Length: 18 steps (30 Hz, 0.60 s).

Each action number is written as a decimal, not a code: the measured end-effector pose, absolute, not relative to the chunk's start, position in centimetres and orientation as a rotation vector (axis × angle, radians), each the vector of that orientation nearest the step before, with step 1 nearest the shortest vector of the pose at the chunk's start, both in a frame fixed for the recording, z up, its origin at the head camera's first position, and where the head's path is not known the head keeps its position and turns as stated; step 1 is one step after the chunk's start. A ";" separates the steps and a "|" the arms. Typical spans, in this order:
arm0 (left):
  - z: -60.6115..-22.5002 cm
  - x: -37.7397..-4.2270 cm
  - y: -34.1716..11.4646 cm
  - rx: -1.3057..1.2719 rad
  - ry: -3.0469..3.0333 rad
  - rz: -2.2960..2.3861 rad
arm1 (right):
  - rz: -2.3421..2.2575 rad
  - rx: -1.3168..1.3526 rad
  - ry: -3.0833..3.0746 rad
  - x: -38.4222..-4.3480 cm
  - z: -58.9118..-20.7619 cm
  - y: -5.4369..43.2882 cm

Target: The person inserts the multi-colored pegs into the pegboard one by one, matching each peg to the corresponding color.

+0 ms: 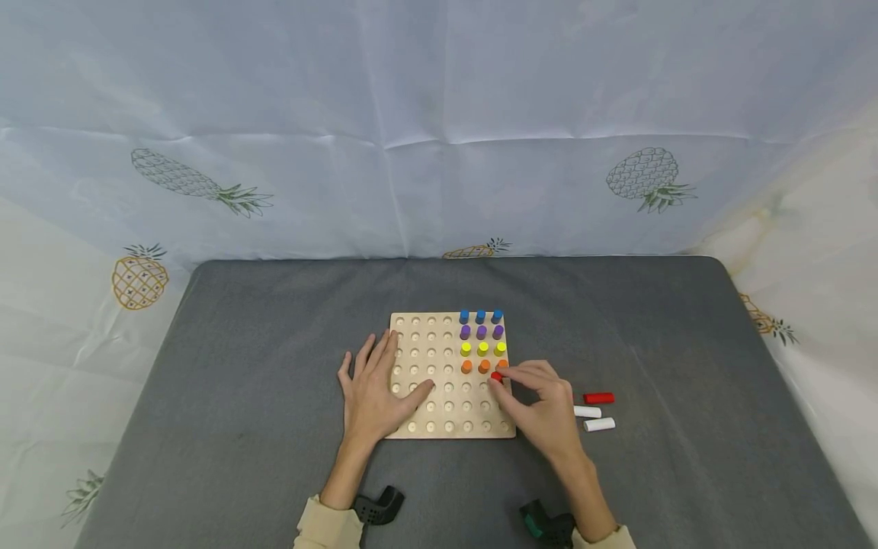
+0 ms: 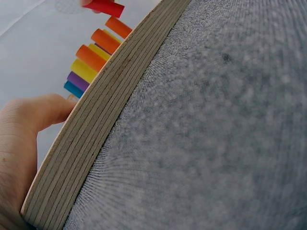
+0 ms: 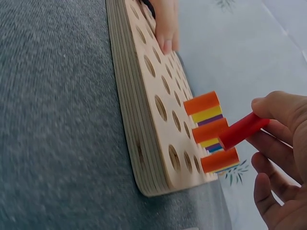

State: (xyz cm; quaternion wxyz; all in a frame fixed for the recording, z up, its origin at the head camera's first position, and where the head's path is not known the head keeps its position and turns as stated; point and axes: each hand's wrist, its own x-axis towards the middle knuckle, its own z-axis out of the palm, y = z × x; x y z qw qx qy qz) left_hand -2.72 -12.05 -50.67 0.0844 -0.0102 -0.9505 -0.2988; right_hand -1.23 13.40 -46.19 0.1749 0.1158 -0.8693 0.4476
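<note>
A square wooden pegboard [image 1: 475, 396] with rows of round holes lies on the grey table. My left hand [image 1: 373, 400] rests on its left side, fingers spread along the edge and thumb across the top. Between thumb and fingertips, my right hand [image 1: 545, 408] pinches a red peg [image 3: 242, 131]. That peg is tilted above the board's right side, clear of the holes in the right wrist view. Three pegs each of blue [image 1: 480, 316], purple [image 1: 482, 332], yellow [image 1: 483, 348] and orange [image 1: 484, 366] stand upright in rows at the upper right.
Right of the board, beside my right hand, lie a loose red peg [image 1: 599, 398] and two white pegs [image 1: 600, 425]. Grey cloth covers the table [image 1: 274, 343]. Behind it hangs a pale curtain [image 1: 411, 191] with pineapple prints. Black devices [image 1: 379, 505] sit at both wrists.
</note>
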 end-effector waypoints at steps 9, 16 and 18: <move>-50.7 -2.7 -12.1 -0.034 -2.831 -0.878 | 1.329 0.364 -2.462 -1.0 -46.5 12.3; -50.8 -2.7 -12.1 -0.040 -2.825 -0.860 | 1.413 0.391 -2.466 -0.7 -47.0 11.3; -50.9 -2.7 -12.0 -0.043 -2.818 -0.857 | 1.438 0.384 -2.477 -0.7 -47.2 11.1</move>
